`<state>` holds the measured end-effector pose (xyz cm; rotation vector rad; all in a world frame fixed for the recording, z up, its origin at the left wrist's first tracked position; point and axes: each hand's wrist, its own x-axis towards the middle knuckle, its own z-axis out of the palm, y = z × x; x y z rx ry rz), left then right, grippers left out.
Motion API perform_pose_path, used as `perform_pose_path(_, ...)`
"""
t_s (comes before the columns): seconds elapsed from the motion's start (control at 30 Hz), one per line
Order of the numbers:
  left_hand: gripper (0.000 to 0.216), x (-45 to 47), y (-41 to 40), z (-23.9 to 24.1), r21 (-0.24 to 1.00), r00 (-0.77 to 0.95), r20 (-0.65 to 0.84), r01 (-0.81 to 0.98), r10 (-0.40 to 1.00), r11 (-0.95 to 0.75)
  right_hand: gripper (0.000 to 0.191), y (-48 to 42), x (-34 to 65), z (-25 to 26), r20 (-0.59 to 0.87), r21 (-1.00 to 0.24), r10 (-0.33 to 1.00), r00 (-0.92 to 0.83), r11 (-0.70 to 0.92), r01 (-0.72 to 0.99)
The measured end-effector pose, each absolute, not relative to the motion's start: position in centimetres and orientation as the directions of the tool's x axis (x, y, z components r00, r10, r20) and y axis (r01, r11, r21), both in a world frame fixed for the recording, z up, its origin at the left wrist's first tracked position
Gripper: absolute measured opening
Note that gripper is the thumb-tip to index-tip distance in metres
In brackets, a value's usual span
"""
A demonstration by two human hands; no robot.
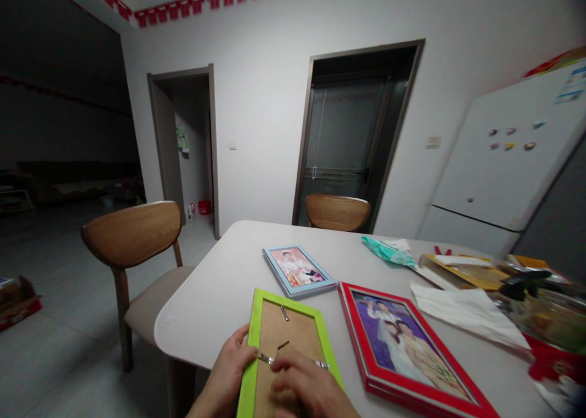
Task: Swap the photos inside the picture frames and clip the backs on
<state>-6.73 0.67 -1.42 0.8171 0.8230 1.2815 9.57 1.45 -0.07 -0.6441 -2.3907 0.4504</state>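
Observation:
A green picture frame [279, 320] lies face down on the white table [215, 296], its brown backing board and small metal clips showing. My left hand [229, 369] grips the frame's left edge, fingers curled over the rim. My right hand [306, 384] rests on the backing board, fingers bent together and pressing near a metal clip. Beside it to the right lies a red frame [407, 351] face up with a photo. A smaller blue frame [298, 270] with a photo lies just beyond the green one.
Two wooden chairs stand at the table, one to the left [137, 241] and another at the far side [337, 212]. Papers [467, 311], a teal packet [389, 251] and clutter cover the table's right side. A white fridge [508, 162] stands at right; two doorways open behind.

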Motion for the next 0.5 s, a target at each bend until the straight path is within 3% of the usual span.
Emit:
perform_pose_path(0.07,0.054,-6.7,1.0,-2.4,0.876,0.055,-0.127,-0.462,0.990,0.139,0.021,4.8,10.2,0.9,0.491,-0.459,0.669,-0.558,0.744,0.486)
perform_pose_path(0.17,0.057,-7.0,1.4,-3.2,0.888,-0.022,-0.181,-0.433,0.983,0.154,0.030,10.7,11.1,1.1,0.353,-0.369,0.854,-0.383,0.503,0.782)
perform_pose_path(0.3,0.057,-7.2,2.0,-3.7,0.913,-0.119,-0.178,-0.390,0.977,0.119,0.026,16.2,11.4,-0.2,0.255,-0.353,0.907,-0.336,0.411,0.840)
perform_pose_path(0.5,0.058,-6.8,2.5,-3.6,0.922,-0.152,-0.164,-0.374,0.975,0.097,0.020,17.5,8.2,-1.8,0.165,-0.407,0.927,-0.338,0.376,0.833)
